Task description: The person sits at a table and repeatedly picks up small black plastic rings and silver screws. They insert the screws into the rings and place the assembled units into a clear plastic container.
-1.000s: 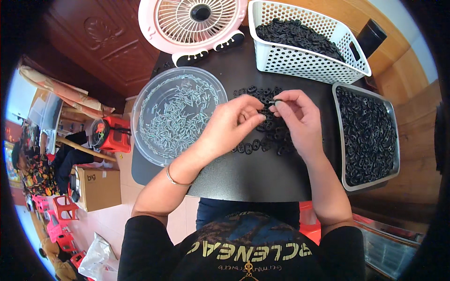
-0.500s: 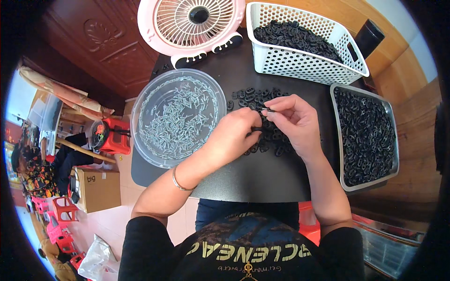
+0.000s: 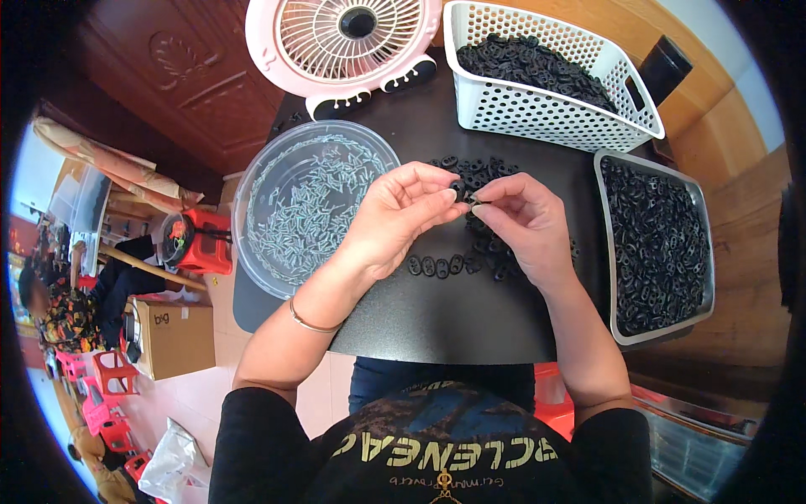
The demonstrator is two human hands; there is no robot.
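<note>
Over the middle of the black table, my left hand [image 3: 384,212] pinches a small black plastic piece [image 3: 458,190] between thumb and fingers. Close against it, my right hand [image 3: 527,220] has thumb and fingertips pressed together on a tiny pale metal piece [image 3: 473,200], partly hidden by the fingers. The two fingertips nearly meet. Beneath and behind the hands lies a loose pile of black oval two-holed pieces [image 3: 483,170]. Nearer me, several such ovals [image 3: 437,267] form a short row. Left of my left hand stands a clear round tub [image 3: 243,220] with many small silvery metal pieces [image 3: 315,206].
A white perforated basket [image 3: 537,118] of black pieces stands at the back right. Along the right edge sits a metal tray [image 3: 615,294] filled with more. A pink fan [image 3: 290,71] stands at the back left. Beyond the table's left, a person [image 3: 63,307] sits near stools.
My left hand has turned, its fingers rising so the black piece shows between them. My right hand has shifted slightly down and left. The row of ovals nearer me is now uncovered.
</note>
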